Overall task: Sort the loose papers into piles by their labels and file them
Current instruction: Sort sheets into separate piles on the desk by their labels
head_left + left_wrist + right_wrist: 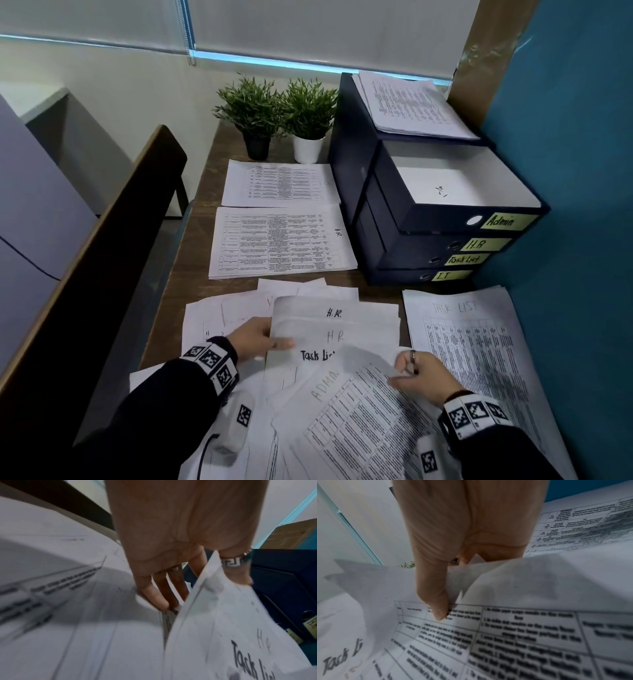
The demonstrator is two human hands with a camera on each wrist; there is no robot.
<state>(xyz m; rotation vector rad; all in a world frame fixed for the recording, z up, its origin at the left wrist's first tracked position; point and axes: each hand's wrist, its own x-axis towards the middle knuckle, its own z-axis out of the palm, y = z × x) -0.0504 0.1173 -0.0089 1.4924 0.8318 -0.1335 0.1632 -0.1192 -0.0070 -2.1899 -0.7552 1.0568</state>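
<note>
Loose papers [308, 342] lie fanned across the near half of the bench [202, 219], several hand-lettered "H.R.", "HR", "Task List" and "ADMIN". The left hand [255, 337] at about 7 o'clock pinches the left edge of the "Task List" sheet [318, 356] between thumb and fingers; the left wrist view shows the fingers [154, 596] slid under that sheet. The right hand [423, 375] at about 5 o'clock pinches the lifted corner of a printed table sheet [363, 411], thumb [436, 599] on top, so the paper curls up around it. At 12 o'clock lie two sorted piles, the nearer HR pile [281, 241] marked "H.R" and a farther pile [279, 185] whose label cannot be read. At 3 o'clock sits a "Task List" pile [472, 342]. At 1 o'clock stands a stack of dark binders [438, 240] labelled Admin, H.R, Task List and IT, the top one open with a sheet inside. Two potted plants [277, 116] stand at the far edge.
</note>
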